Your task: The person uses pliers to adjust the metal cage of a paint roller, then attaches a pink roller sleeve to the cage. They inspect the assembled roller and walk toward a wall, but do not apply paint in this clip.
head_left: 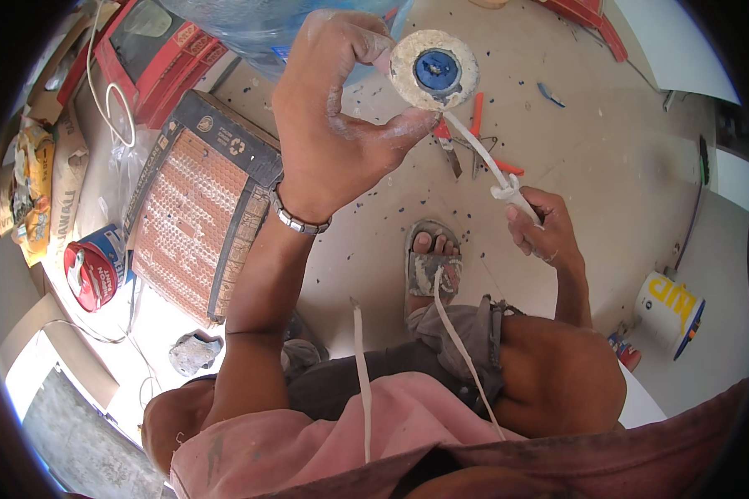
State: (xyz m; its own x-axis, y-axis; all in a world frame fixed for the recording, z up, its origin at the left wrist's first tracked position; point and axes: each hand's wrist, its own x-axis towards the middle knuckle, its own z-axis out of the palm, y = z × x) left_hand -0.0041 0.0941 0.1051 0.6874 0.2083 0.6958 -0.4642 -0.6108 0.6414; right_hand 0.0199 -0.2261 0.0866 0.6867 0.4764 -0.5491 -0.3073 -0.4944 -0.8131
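Note:
Held up in front of me is a paint roller, seen nearly end-on, with a rough off-white round end and a chipped blue centre. My left hand, dusted with white, grips its rim between thumb and fingers. From the roller a white rod runs down to a white handle. My right hand is closed around that handle. On the floor beyond lie pliers with red-orange handles and a small blade-like tool, partly behind the rod.
A cardboard box of brown honeycomb-patterned material stands at left, near a red-lidded paint can. A white bucket lies at right. Blue scraps are scattered over the floor. Red frames stand at the far left.

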